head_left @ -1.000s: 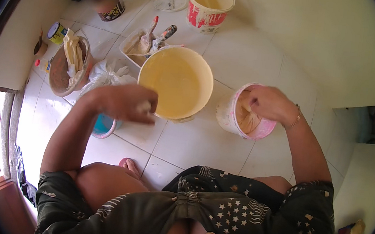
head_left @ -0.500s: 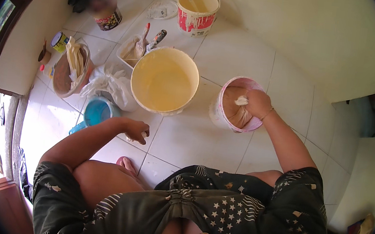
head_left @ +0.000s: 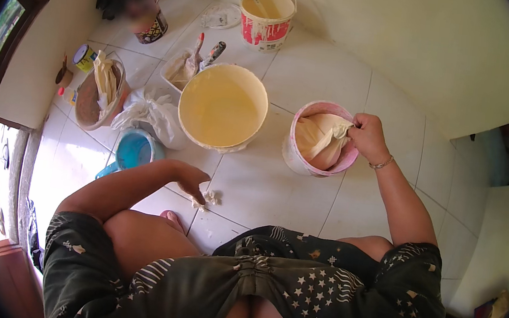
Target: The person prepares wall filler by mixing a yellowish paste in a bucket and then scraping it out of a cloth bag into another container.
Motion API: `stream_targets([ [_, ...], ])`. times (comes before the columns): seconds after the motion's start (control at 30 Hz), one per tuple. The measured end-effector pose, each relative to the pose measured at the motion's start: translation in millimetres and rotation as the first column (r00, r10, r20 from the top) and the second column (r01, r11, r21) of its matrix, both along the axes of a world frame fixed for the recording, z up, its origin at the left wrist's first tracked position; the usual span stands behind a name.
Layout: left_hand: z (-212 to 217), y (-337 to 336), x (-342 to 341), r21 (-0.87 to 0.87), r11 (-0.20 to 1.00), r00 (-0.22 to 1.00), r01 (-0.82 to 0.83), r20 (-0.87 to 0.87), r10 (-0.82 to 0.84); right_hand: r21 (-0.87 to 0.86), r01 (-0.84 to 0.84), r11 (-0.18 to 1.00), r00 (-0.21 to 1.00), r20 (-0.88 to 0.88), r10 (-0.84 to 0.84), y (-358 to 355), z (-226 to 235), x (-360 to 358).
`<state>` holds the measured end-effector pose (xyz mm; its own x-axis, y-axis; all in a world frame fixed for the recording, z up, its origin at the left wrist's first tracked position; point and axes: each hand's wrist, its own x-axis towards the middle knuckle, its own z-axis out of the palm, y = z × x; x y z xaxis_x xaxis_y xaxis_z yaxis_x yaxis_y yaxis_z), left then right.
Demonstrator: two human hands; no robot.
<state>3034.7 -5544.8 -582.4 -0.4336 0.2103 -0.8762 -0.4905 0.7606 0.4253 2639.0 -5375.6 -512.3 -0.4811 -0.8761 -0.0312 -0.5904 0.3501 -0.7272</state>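
Observation:
At the right rim of the white bucket with a pink inside (head_left: 288,155), my right hand (head_left: 371,138) is closed on a bunched end of cream cloth (head_left: 320,134). The rest of that cloth spreads down inside the bucket, partly in brownish liquid. My left hand (head_left: 192,183) hovers low over the floor, its fingers stretched and apart. Just beside its fingertips lie crumpled whitish scraps (head_left: 211,198) on the tiles. Between and beyond my hands stands a large round bucket (head_left: 223,108) with a yellowish inside.
Left of the large bucket are a blue pail (head_left: 134,151), a white plastic bag (head_left: 154,117) and a brownish tub (head_left: 90,99) with cloth over its rim. Behind sit a tray with brushes (head_left: 180,69), a red-and-white paint bucket (head_left: 265,29) and a patterned can (head_left: 152,28).
My right hand has moved to the bucket's right rim, drawing the cloth up and spreading it. My left hand has opened; the whitish scraps it held now lie on the floor.

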Motion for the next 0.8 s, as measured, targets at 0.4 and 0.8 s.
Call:
stream_targets([
  [0.4,124,44,-119,-0.065,0.990,0.865,-0.124,-0.496,0.076,0.175,-0.333,0.927,0.933,-0.080,0.350,0,-25,9],
  [0.8,74,69,-122,-0.067,0.976,0.706,-0.209,-0.701,0.103,0.531,-0.237,0.814,0.832,-0.322,0.452,-5,-50,24],
])
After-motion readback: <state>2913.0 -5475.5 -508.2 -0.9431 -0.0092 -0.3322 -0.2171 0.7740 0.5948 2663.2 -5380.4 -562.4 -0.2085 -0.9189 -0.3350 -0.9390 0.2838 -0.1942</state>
